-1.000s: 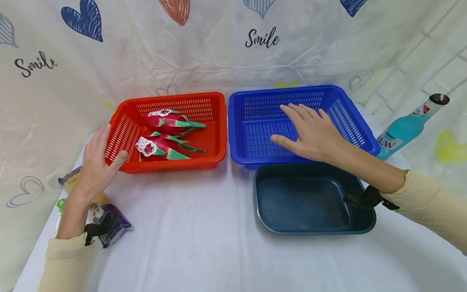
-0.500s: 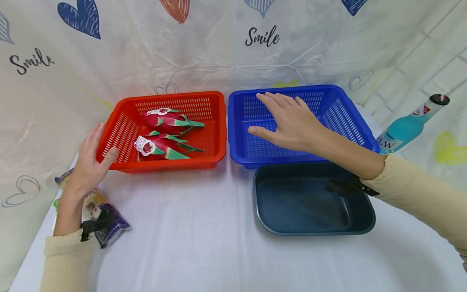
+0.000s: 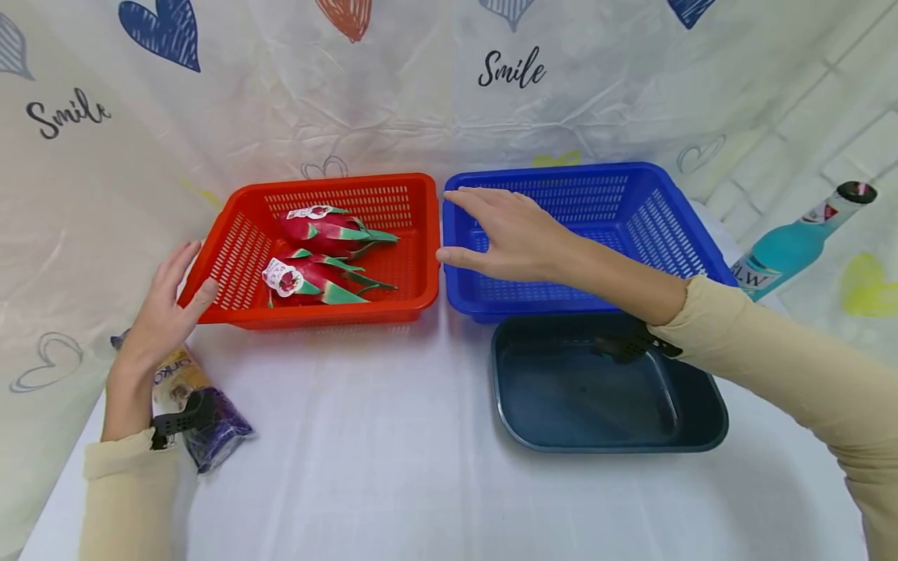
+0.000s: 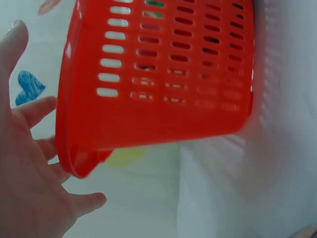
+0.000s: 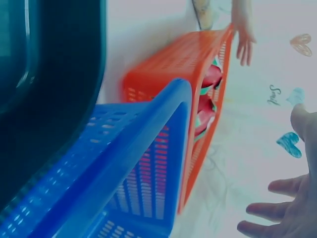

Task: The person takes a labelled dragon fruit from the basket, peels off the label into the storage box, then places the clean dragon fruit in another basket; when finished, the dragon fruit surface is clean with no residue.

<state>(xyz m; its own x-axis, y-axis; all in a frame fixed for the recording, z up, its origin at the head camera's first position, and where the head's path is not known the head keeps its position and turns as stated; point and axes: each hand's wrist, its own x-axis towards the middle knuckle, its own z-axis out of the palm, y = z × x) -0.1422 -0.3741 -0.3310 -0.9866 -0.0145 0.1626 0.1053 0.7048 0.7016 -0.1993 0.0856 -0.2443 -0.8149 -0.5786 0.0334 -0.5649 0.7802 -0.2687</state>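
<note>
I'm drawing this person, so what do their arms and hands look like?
The left hand and right hand are bare: no gloves or rings show. The left sleeve and right sleeve are pale beige and plain, stopping before the wrist. There's a black left band and a black right band.

Red basket [image 3: 316, 315], blue basket [image 3: 561, 178]: glossy plastic. Tray [image 3: 582, 405]: smooth plastic, soft sheen. Bottle [image 3: 789, 249]: glossy, looks glass. Bag [image 3: 213, 417]: crinkled, shiny plastic film. Tablecloth [image 3: 351, 467]: matt fabric. Backdrop [image 3: 393, 93]: creased, faint sheen.
</note>
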